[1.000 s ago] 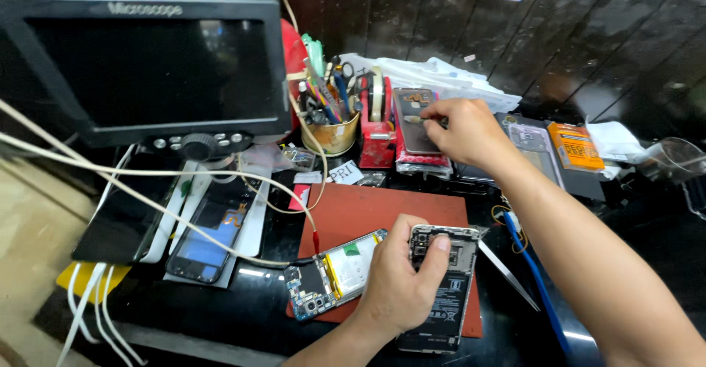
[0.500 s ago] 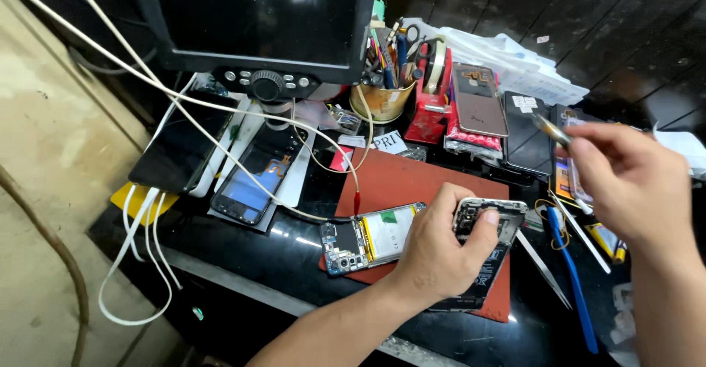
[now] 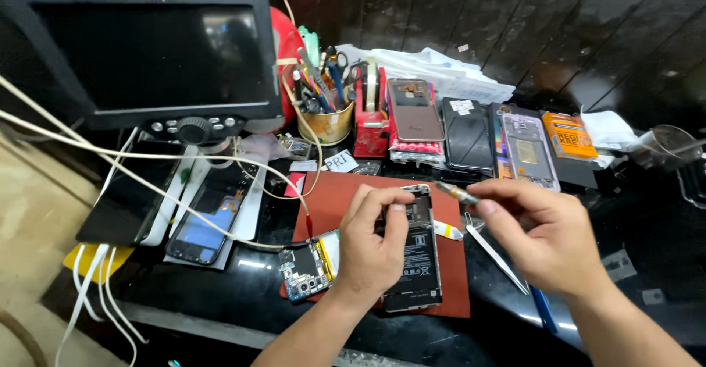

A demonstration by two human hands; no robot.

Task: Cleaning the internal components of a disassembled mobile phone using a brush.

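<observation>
My left hand [image 3: 373,246] rests on an opened dark phone [image 3: 414,253] that lies on a red-brown mat [image 3: 346,194], fingers curled over its left edge. Just left of that hand lies a second opened phone body [image 3: 307,268] with a yellow battery. My right hand [image 3: 548,234] holds a thin screwdriver [image 3: 456,193] pinched between thumb and fingers, its tip pointing left over the top end of the dark phone. Metal tweezers [image 3: 494,255] lie on the mat's right edge below that hand.
A black monitor [image 3: 143,47] on a stand fills the upper left, white cables [image 3: 110,157] running across two phones [image 3: 209,209] beneath it. A tool cup [image 3: 327,120], red tape dispenser [image 3: 371,128], several phones [image 3: 467,132] and an orange box [image 3: 570,135] line the back.
My right hand came back from the far phones holding the screwdriver and now sits close above the dark phone. My left hand has stayed on the phone.
</observation>
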